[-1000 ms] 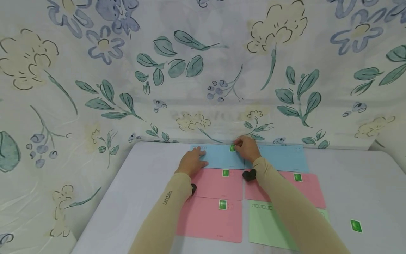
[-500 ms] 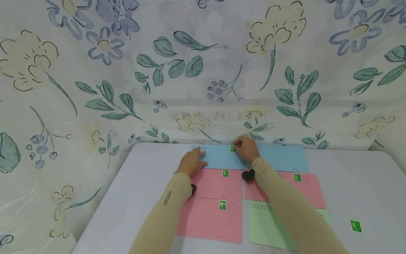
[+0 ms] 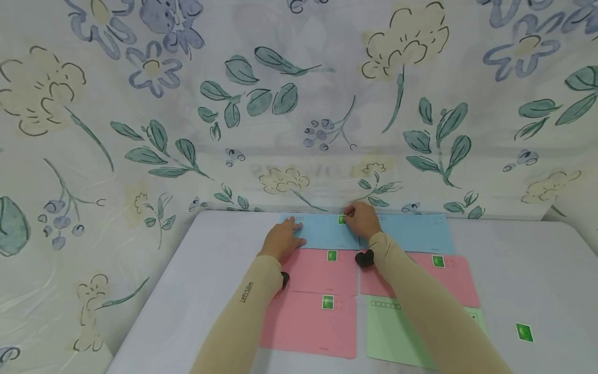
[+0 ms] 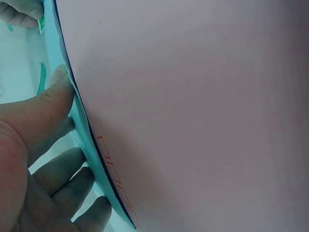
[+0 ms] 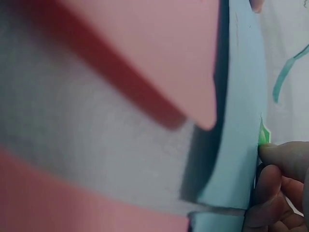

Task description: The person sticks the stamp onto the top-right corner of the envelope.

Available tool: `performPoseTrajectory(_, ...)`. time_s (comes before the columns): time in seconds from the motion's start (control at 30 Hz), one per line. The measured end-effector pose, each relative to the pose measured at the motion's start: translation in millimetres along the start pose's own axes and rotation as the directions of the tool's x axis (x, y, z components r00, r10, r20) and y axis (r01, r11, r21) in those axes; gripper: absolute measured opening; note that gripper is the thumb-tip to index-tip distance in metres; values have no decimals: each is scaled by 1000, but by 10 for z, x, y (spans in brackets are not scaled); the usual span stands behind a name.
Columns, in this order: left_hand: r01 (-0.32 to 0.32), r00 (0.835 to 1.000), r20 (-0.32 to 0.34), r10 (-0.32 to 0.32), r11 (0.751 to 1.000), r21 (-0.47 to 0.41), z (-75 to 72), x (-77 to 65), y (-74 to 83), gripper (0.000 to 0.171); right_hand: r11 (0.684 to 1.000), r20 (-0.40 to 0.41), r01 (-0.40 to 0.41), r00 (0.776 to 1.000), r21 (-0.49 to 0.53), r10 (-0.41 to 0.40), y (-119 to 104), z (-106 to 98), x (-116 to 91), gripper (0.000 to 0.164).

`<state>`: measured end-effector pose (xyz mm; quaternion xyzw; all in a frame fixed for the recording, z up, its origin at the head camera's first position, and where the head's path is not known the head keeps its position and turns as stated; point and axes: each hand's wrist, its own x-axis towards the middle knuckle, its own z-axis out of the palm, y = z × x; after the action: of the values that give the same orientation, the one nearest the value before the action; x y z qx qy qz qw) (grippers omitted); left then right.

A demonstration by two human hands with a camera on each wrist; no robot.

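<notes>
My left hand (image 3: 280,239) rests on the left part of a blue envelope (image 3: 322,234) at the table's far edge, fingers spread. In the left wrist view its thumb and fingertips (image 4: 100,215) touch the blue paper. At that envelope's upper right corner, my right hand (image 3: 363,221) pinches a small green postage stamp (image 3: 341,219) by its right side, between thumb and finger. From the right wrist the stamp (image 5: 264,135) shows beyond the thumb, partly hidden; whether it lies fully flat I cannot tell. A second blue envelope (image 3: 416,234) lies beside it, under the right wrist.
Nearer lie several pink envelopes (image 3: 308,324), each bearing a green stamp (image 3: 328,302), and a green envelope (image 3: 388,332) partly covered by the right forearm. A loose stamp (image 3: 524,332) lies on the white table (image 3: 528,275) at right. Floral cloth (image 3: 299,104) hangs behind.
Both hands stay almost in place over the blue envelopes. The right hand and wrist have shifted very slightly to the left, still pinching the stamp.
</notes>
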<state>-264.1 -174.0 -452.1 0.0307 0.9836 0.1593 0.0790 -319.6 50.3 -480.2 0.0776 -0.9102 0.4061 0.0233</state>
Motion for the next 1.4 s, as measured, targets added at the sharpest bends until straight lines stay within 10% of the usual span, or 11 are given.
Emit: performPoseTrajectory(1.4,1,1000,12,-1,1000,-3,-2,-17,0,55,999,34,-32,999,15,32,35,5,31,15)
